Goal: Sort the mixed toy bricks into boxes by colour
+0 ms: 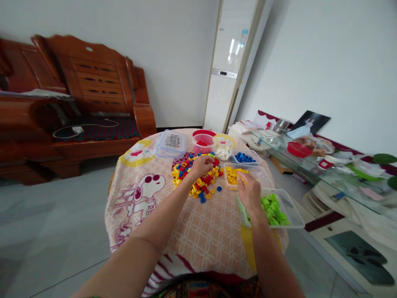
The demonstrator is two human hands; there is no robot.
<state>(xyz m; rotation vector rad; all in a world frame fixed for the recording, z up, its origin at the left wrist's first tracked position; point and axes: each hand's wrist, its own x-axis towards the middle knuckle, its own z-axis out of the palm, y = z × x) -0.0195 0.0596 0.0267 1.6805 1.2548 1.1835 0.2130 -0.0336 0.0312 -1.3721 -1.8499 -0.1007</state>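
A mixed pile of red, yellow and blue toy building bricks [194,191] lies on the round table. My left hand [201,166] is over the pile's right side, its fingers curled together; what they hold, if anything, is too small to make out. At the box of yellow bricks [232,175], my right hand [249,191] reaches over the near edge with thumb and fingers closed together. Anything between those fingertips blends with the yellow bricks behind. Green bricks [273,210] fill part of a clear box [296,215] beneath my right wrist.
Behind the pile stand a clear tub [204,149] with red bricks, a heap of white bricks [222,152] and a box of blue bricks [244,157]. Stacked clear lids [171,142] lie at the back left. A cluttered glass shelf [338,176] runs along the right; a wooden bench [96,95] stands left.
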